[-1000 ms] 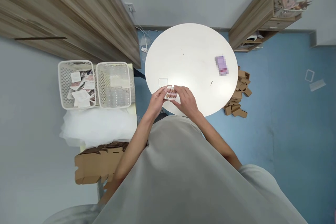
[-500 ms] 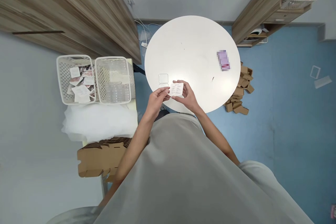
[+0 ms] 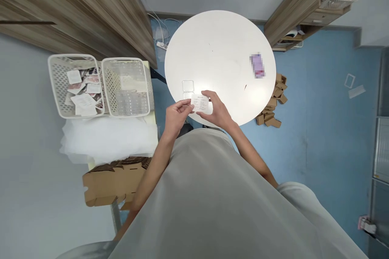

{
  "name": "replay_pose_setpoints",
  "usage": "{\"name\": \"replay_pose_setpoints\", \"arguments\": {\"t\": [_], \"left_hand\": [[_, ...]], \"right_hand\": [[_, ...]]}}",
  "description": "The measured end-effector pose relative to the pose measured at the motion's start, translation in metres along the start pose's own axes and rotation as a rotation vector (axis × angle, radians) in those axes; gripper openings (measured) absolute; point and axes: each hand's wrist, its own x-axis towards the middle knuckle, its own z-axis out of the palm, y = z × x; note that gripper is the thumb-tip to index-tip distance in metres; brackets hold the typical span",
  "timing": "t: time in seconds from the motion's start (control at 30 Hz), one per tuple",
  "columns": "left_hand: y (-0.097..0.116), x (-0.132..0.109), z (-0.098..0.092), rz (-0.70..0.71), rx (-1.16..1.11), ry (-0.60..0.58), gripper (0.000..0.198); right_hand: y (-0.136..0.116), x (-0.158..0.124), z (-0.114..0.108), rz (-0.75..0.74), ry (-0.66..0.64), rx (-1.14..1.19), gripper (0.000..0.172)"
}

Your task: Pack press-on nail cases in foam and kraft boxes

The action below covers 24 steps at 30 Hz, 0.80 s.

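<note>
A small white printed card (image 3: 199, 102) is held just above the table's near edge. My left hand (image 3: 176, 118) pinches its left side between thumb and fingers. On the other side, my right hand (image 3: 220, 112) curves about the card, index finger by the top edge and thumb by the bottom edge. A pale edge shows between the card and my right palm; I cannot tell what it belongs to. Just beyond my left fingers a clear plastic case (image 3: 188, 86) lies open on the white round table (image 3: 225, 36), its near part partly covered by my hand and the card.
A blurred purple item (image 3: 257, 65) lies at the table's right. To the left stand a basket of packets and cards (image 3: 54, 89) and a basket of clear cases (image 3: 106, 89), with white bags (image 3: 109, 139) and flat cardboard boxes (image 3: 112, 186) nearer. Small cardboard boxes (image 3: 270, 115) lie on the floor.
The card has shifted left relative to my right hand, and my left fingers now overlap its left side more. The whole view has shifted slightly.
</note>
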Motion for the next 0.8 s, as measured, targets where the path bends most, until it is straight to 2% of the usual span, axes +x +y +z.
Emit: {"name": "replay_pose_setpoints", "arguments": {"t": [0.2, 0.4, 0.53, 0.7, 0.8], "left_hand": [[0.000, -0.003, -0.007, 0.125, 0.058, -0.007, 0.039], [0.001, -0.005, -0.012, 0.144, 0.083, -0.053, 0.043], [0.005, -0.002, -0.016, 0.095, 0.051, -0.098, 0.049], [0.004, 0.002, -0.020, -0.090, -0.016, -0.210, 0.057], [0.003, 0.002, -0.020, -0.100, -0.005, -0.163, 0.050]], "right_hand": [[-0.006, 0.005, 0.007, -0.098, 0.016, -0.277, 0.064], [-0.005, 0.010, 0.014, -0.109, 0.040, -0.353, 0.059], [-0.007, 0.011, 0.015, -0.059, 0.086, -0.236, 0.066], [-0.017, 0.012, 0.013, 0.054, 0.050, 0.052, 0.069], [-0.020, 0.012, 0.011, 0.109, 0.010, 0.186, 0.068]]}}
